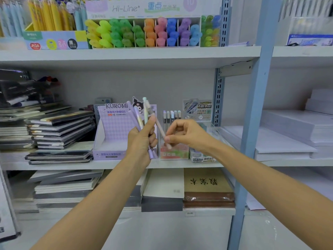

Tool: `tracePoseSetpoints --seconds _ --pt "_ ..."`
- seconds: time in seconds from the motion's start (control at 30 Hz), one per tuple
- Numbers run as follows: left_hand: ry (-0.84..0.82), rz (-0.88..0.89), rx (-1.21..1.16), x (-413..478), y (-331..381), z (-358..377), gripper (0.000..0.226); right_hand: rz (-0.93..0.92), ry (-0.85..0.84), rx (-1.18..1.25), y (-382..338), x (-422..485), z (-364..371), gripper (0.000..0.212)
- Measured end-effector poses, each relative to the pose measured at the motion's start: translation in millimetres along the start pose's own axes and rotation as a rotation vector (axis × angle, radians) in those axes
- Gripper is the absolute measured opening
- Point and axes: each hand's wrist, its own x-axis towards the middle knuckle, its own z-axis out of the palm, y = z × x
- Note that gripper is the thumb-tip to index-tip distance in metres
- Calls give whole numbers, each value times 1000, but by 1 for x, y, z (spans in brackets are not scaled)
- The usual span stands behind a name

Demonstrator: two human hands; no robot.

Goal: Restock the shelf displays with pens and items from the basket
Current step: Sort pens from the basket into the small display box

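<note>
Two bare forearms are being stretched forward from the bottom corners toward the middle shelf [111, 166]. A small bunch of pens [142, 114], lilac and pale green, is being held upright in the left hand [142, 141], whose grip is being kept wrapped round their lower halves. One pink pen [162, 131] is being pinched near its lower end by the right hand [183, 135], fingers curled and closed on it, slanting up toward the bunch, apparently being drawn out. Behind the hands, the purple Kuromi display box [111, 134] is being seen with no stock visible in it, while a few pens [171, 117] are standing in the clear holder to its right. Restocking is judged barely underway; the held pens are not yet being placed. No basket is being shown.
</note>
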Motion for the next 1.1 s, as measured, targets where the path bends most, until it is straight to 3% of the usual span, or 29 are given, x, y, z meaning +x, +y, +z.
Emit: tracePoseSetpoints --seconds 0.07,0.2,0.3,0.4,0.5,0.6,0.77,1.1 --pt "-35 37 125 -1 -2 0 27 -50 38 -78 -2 2 3 11" --pt "-121 81 290 -2 -6 3 17 -150 348 -41 -14 12 2 22" --pt "-172 102 381 -1 -9 3 16 -145 360 -99 -22 17 0 20" --pt "-238 93 375 2 -8 2 21 -160 407 -69 -29 20 -8 17" --pt "-292 55 333 6 -6 -1 31 -183 575 -33 -35 25 -31 12" --pt "-303 14 318 9 -7 -3 23 -151 677 -98 -28 31 -50 11" --pt "-269 3 348 14 -11 -4 19 -54 675 -268 4 38 -55 9" --pt "-220 25 428 18 -19 -14 24 -44 553 -457 20 50 -52 10"
